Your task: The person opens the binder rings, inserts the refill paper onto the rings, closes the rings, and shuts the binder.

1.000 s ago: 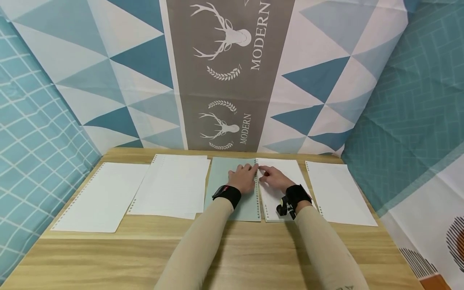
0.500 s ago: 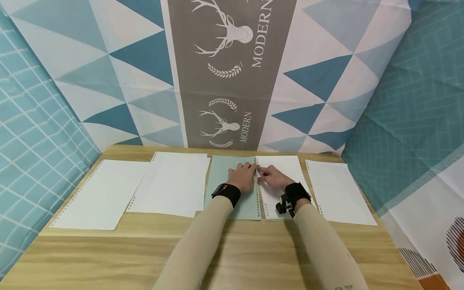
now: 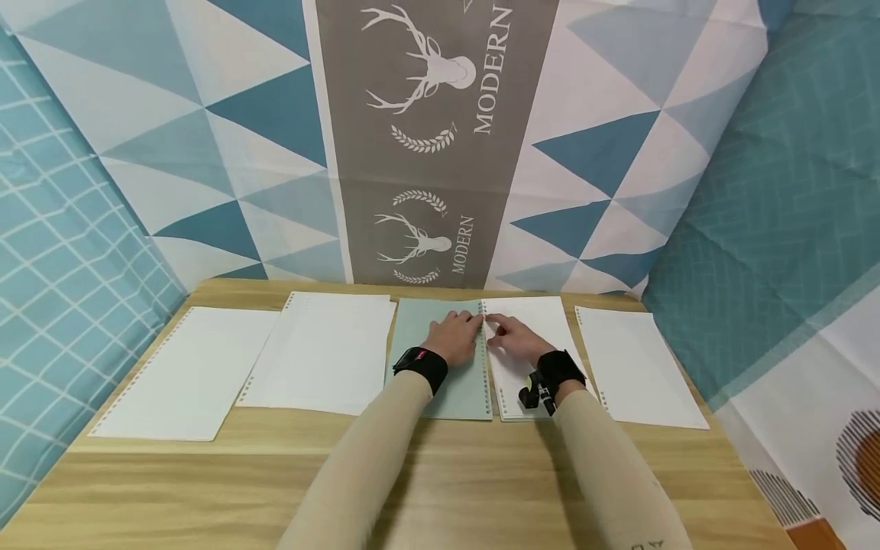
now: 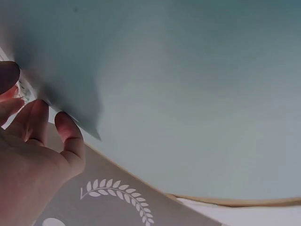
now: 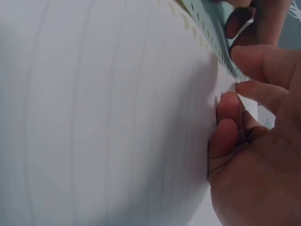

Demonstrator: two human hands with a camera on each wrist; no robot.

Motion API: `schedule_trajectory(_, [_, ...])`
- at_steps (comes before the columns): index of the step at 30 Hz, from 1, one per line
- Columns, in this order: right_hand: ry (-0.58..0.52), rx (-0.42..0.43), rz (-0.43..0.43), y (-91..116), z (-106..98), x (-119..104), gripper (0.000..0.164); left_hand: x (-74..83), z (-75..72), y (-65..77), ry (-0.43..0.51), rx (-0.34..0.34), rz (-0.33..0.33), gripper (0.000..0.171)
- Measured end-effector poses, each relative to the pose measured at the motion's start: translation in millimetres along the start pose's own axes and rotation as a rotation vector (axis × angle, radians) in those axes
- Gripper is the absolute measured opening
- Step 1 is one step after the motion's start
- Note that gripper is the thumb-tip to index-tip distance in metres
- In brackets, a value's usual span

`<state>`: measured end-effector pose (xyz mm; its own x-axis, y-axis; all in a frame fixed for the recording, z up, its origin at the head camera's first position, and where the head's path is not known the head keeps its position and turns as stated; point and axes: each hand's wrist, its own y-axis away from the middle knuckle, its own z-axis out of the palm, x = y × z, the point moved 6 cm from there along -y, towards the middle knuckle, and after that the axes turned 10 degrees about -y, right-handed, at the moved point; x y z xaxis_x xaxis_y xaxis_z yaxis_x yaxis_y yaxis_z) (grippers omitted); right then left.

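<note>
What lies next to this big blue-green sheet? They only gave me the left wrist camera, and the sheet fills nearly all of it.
Observer: The head view shows white paper with punched holes just to the right of the blue-green sheet.

Visitor: Oh! And where is the other hand?

Observer: The right hand is over that white paper, its fingers pointing toward the blue-green sheet's edge.

Visitor: Is there anything farther along, past that hand?

Observer: Yes, one more white page lies at the far right end of the row, with neither hand on it.
</note>
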<state>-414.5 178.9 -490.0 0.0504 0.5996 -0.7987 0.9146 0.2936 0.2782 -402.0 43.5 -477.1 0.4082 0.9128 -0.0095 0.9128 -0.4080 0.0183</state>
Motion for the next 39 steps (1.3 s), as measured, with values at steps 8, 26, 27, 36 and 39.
schedule_trajectory(8, [-0.121,0.024,0.052,5,-2,3,0.06,1.1,-5.0,-6.5,0.032,0.017,-0.001,0.045])
schedule_trajectory(26, [-0.015,-0.049,-0.015,3,-5,-7,0.062,4.0,-4.0,-5.3,-0.005,0.065,-0.023,0.048])
schedule_trajectory(27, [-0.013,-0.044,-0.004,2,-5,-6,0.063,4.0,-2.6,-4.1,-0.016,0.065,-0.018,0.05])
schedule_trajectory(36, [-0.04,-0.003,0.05,-1,-4,3,0.063,0.0,5.9,-1.6,0.028,0.029,0.003,0.054])
schedule_trajectory(39, [-0.042,0.004,0.049,-1,-3,4,0.063,-2.8,5.7,-1.1,0.076,0.01,0.007,0.053])
